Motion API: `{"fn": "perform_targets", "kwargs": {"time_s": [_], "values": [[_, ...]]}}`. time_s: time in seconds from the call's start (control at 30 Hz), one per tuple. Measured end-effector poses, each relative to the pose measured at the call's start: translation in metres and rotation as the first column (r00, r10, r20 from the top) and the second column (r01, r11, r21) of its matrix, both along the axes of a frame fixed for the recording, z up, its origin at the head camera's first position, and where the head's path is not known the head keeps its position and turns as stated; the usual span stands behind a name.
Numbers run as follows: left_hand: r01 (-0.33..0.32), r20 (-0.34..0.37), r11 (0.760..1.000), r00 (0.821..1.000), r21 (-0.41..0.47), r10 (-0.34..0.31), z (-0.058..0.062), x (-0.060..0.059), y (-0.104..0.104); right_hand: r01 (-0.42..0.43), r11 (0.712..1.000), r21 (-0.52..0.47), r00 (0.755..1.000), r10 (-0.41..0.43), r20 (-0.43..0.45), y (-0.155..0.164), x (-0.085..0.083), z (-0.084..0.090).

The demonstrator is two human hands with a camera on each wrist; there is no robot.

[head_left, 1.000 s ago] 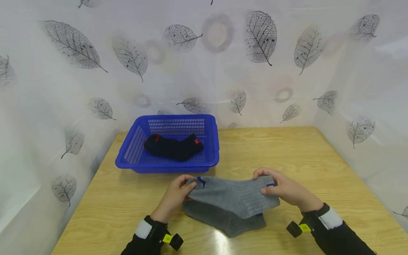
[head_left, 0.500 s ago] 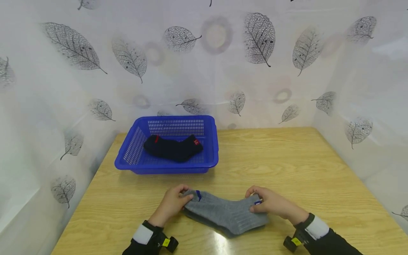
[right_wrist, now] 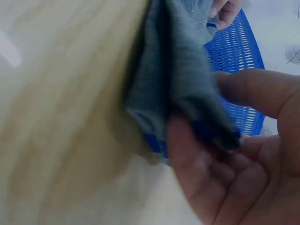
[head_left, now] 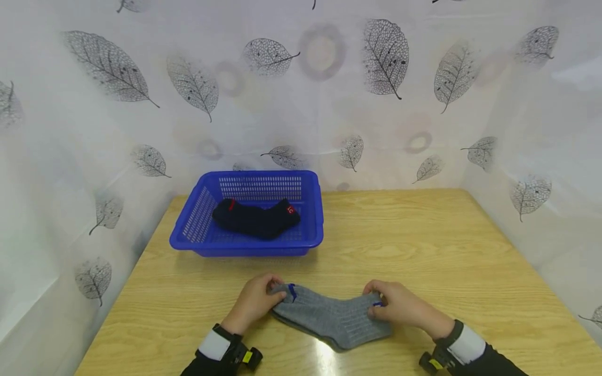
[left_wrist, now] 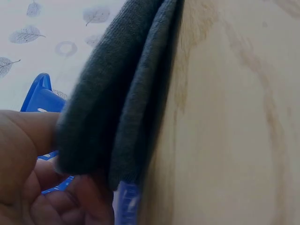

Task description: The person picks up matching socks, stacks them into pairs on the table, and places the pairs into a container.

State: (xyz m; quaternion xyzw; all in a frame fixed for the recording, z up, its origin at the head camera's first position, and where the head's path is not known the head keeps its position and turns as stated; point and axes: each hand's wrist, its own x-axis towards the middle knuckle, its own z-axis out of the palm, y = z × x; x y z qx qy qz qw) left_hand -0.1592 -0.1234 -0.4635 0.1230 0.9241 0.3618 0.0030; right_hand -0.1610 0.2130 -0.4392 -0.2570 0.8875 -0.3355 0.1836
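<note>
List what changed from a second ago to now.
Both hands, left hand and right hand, lowered the upper grey sock toward the person, onto the lower one, now nearly covered. Both keep pinching its ends. The blue basket and dark socks stayed put.

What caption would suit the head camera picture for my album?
Two hands, left hand and right hand, pinch the ends of stacked grey socks on a wooden table.
</note>
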Motion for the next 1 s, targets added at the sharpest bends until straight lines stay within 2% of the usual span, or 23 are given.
{"fn": "perform_targets", "kwargs": {"time_s": [0.13, 0.23, 0.47, 0.67, 0.8, 0.9, 1.0], "values": [[-0.026, -0.004, 1.0, 1.0, -0.01, 0.026, 0.005, -0.001, -0.002, 0.066, 0.994, 0.085, 0.992, -0.057, -0.112, 0.0, -0.002, 0.007], [-0.035, 0.016, 0.999, 0.999, -0.004, 0.035, 0.008, 0.0, -0.004, 0.114, 0.986, 0.124, 0.986, -0.097, -0.136, 0.001, -0.003, 0.009], [0.035, 0.039, 0.997, 0.999, -0.065, -0.033, 0.007, 0.001, -0.006, 0.063, 0.98, 0.19, 0.996, -0.05, -0.073, 0.001, -0.001, 0.003], [0.059, 0.044, 0.994, 0.998, -0.092, -0.055, 0.006, 0.002, -0.004, 0.112, 0.965, 0.237, 0.994, -0.111, -0.018, -0.005, 0.003, 0.002], [0.065, 0.038, 0.991, 0.997, -0.113, -0.061, 0.004, 0.003, -0.003, 0.102, 0.965, 0.24, 0.994, -0.109, 0.012, -0.008, 0.005, 0.004], [0.066, 0.028, 0.991, 0.998, -0.119, -0.063, 0.005, 0.002, -0.005, 0.087, 0.97, 0.226, 0.996, -0.089, 0.002, -0.011, 0.004, 0.008], [0.067, 0.023, 0.992, 0.998, -0.102, -0.065, 0.011, 0.002, -0.01, 0.078, 0.98, 0.183, 0.997, -0.075, -0.026, -0.012, -0.003, 0.018]]}}
